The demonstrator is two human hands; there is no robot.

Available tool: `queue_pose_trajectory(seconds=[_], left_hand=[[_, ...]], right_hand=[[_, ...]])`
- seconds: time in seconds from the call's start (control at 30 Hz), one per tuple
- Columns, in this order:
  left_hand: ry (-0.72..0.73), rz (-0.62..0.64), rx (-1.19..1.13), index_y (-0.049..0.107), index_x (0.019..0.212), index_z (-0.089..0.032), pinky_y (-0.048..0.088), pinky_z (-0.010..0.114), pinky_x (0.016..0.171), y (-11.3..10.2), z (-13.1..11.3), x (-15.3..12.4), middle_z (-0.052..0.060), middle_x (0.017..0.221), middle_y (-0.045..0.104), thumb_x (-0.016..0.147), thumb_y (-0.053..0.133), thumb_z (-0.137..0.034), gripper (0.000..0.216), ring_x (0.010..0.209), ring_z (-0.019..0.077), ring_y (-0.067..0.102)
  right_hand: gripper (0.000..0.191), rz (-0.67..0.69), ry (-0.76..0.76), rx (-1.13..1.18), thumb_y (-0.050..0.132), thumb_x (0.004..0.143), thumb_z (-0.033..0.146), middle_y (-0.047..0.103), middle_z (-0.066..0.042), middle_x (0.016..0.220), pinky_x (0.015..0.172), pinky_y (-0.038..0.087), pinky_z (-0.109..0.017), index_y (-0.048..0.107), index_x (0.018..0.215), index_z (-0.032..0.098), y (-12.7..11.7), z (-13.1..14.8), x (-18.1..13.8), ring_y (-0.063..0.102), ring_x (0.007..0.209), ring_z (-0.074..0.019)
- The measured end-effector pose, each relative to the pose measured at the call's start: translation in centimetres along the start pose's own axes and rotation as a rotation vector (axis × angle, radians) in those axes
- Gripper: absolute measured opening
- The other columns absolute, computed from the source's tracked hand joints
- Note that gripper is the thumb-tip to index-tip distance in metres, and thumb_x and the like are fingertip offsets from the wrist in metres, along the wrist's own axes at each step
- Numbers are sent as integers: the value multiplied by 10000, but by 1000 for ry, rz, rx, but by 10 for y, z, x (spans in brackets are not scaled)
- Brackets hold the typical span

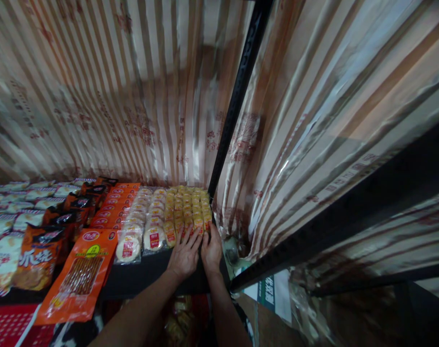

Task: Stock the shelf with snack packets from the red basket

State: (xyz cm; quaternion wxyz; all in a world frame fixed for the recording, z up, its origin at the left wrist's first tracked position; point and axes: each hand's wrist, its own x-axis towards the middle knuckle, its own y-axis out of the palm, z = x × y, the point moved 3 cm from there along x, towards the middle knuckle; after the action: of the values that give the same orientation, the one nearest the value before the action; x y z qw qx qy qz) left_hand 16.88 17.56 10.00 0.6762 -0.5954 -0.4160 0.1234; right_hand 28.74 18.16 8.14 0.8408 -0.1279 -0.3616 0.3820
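Note:
Several rows of small yellow-wrapped snack packets (189, 207) stand at the right end of a dark shelf (132, 277). My left hand (186, 251) lies against the front of these packets, palm down, fingers stretched out and spread. Close beside it, my right hand (211, 248) touches the front right corner of the rows with its fingers extended. Neither hand is wrapped around a packet. Left of the yellow rows are round white cakes in clear wrappers (154, 239), lined up in two columns.
Orange flat snack packs (82, 270) and orange-black bags (38, 258) fill the shelf further left, beside white bags (4, 260). A black upright post (237, 96) rises at the back right corner. Striped plastic sheeting (161, 96) hangs behind. A red basket (9, 325) is below left.

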Motion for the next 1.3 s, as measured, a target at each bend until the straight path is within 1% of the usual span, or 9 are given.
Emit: queue_pose_trajectory(seconds=[0.17, 0.3, 0.4, 0.47, 0.63, 0.8, 1.03, 1.2, 1.3], left_hand=[[-6, 10, -12, 327, 1376, -214, 140, 528, 1096, 2, 1, -1, 11, 1483, 234, 779, 425, -175, 606, 1375, 271, 107], [-9, 0, -9, 336, 1372, -211, 137, 528, 1096, 3, 1, -1, 19, 1478, 248, 773, 432, -173, 608, 1373, 272, 119], [-9, 3, -7, 345, 1366, -214, 129, 523, 1098, 3, 1, -1, 11, 1481, 240, 776, 431, -171, 598, 1375, 269, 108], [-13, 6, -3, 345, 1365, -216, 125, 517, 1101, 3, 1, -1, 5, 1482, 238, 778, 429, -170, 595, 1376, 265, 105], [-17, 3, -7, 332, 1373, -211, 141, 517, 1099, 4, 1, -2, 16, 1477, 252, 762, 427, -154, 621, 1374, 259, 119], [-16, 9, -14, 343, 1367, -196, 149, 525, 1098, 3, 1, -2, 26, 1478, 247, 763, 418, -150, 610, 1373, 261, 124], [-22, 16, -21, 352, 1359, -187, 139, 511, 1107, 0, 0, -2, 20, 1483, 233, 764, 425, -144, 600, 1378, 254, 95], [-20, 2, -27, 379, 1342, -186, 147, 516, 1102, 0, 0, -2, 19, 1483, 235, 756, 429, -142, 590, 1378, 262, 88], [-18, -2, -30, 371, 1347, -184, 136, 523, 1103, 0, -1, -2, 24, 1483, 235, 753, 427, -137, 599, 1378, 262, 90]], right_hand=[[436, 6, -13, -8, 311, 866, 227, 548, -151, 1238, 947, 410, -430, 537, 1224, 127, 1, -3, 0, 480, 1157, -223], [435, 5, -22, -6, 320, 851, 197, 559, -149, 1212, 941, 417, -428, 555, 1211, 129, 1, -3, 0, 486, 1139, -221], [434, -19, -14, -37, 346, 832, 193, 527, -158, 1217, 942, 412, -433, 564, 1203, 130, -1, -1, 0, 462, 1147, -231], [428, -43, -14, -41, 360, 820, 187, 520, -158, 1188, 931, 419, -429, 580, 1184, 131, -4, 2, -1, 462, 1127, -233], [437, -60, -33, 26, 356, 797, 134, 554, -119, 1072, 884, 448, -403, 596, 1160, 166, -7, 6, 1, 505, 1024, -203], [438, -58, -38, 58, 346, 779, 108, 560, -115, 1051, 885, 448, -389, 629, 1111, 158, -7, 6, 2, 508, 1004, -194], [421, -78, -34, 67, 352, 777, 123, 557, -125, 1066, 877, 448, -368, 640, 1084, 133, -9, 5, 1, 502, 1016, -195], [399, -74, -21, 71, 349, 772, 125, 597, -114, 982, 864, 450, -364, 668, 1012, 126, -8, 4, 2, 532, 959, -190], [391, -75, -9, 65, 353, 773, 131, 607, -125, 970, 858, 452, -362, 674, 995, 109, -8, 4, 2, 543, 939, -194]])
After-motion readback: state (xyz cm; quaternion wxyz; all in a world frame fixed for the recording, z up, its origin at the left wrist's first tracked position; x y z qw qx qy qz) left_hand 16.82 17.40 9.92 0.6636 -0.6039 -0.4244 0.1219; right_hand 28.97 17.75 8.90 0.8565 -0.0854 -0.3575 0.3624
